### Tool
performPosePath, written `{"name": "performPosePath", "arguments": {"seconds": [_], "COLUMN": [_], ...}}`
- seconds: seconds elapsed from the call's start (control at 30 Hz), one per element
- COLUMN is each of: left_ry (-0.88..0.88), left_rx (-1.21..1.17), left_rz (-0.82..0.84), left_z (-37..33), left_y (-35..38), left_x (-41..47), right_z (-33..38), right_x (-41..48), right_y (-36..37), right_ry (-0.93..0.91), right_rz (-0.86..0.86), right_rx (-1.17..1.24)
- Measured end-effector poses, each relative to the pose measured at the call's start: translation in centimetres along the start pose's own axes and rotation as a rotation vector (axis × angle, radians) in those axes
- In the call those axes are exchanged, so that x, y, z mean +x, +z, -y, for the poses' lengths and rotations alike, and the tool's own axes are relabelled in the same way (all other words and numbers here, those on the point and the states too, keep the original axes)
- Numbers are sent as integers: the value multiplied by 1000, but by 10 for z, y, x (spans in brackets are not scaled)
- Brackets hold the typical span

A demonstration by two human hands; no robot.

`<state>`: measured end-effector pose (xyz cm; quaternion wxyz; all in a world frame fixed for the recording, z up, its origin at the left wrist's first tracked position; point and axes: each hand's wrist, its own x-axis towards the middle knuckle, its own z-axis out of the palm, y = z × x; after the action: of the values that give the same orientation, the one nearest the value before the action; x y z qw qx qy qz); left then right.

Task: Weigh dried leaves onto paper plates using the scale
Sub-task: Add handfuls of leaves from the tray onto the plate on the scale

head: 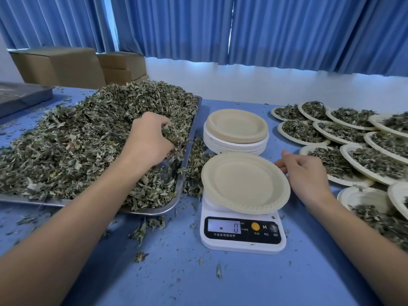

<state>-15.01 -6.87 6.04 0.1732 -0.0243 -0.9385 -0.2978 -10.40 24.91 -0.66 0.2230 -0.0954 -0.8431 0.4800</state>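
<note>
A white digital scale (242, 235) stands at the centre of the blue table, its display reading 0. An empty cream paper plate (242, 183) lies on its platform. My right hand (306, 173) pinches that plate's right rim with thumb and fingers. A big heap of dried leaves (84, 138) fills a metal tray (187, 155) on the left. My left hand (152, 142) is over the heap's right side, fingers curled round a clump of leaves.
A stack of empty paper plates (236, 131) sits behind the scale. Several filled plates (344, 133) overlap along the right side. Loose leaf bits litter the blue table (220, 283). Cardboard boxes (66, 67) and another tray (19, 96) stand at the back left.
</note>
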Motion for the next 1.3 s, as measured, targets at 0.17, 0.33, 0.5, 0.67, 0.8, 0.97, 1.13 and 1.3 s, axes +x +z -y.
{"name": "performPosePath", "arguments": {"seconds": [0.17,0.33,0.5,0.67,0.8,0.97,1.13,1.3], "left_ry": [-15,42,226,163,25,-51,-205,-368], "left_rx": [-384,-690,-471,-372,-221,135,719,647], "left_rz": [-1,223,479,569,303,141,10,292], "left_z": [-17,-56,-87,-74,-41,7,48,63], "left_y": [-6,6,23,1,7,19,9,27], "left_x": [-7,-22,-34,-1,35,71,90,91], "right_z": [-1,0,-1,0,1,1,1,1], "right_x": [0,0,-1,1,-1,-1,-1,1], "right_y": [-1,-1,-2,0,-1,-1,0,1], "right_ry": [6,-8,-26,-19,-16,-17,-38,-15], "right_rz": [-2,14,9,5,10,11,15,3], "right_rx": [0,0,-10,-4,-19,-28,-63,-63]}}
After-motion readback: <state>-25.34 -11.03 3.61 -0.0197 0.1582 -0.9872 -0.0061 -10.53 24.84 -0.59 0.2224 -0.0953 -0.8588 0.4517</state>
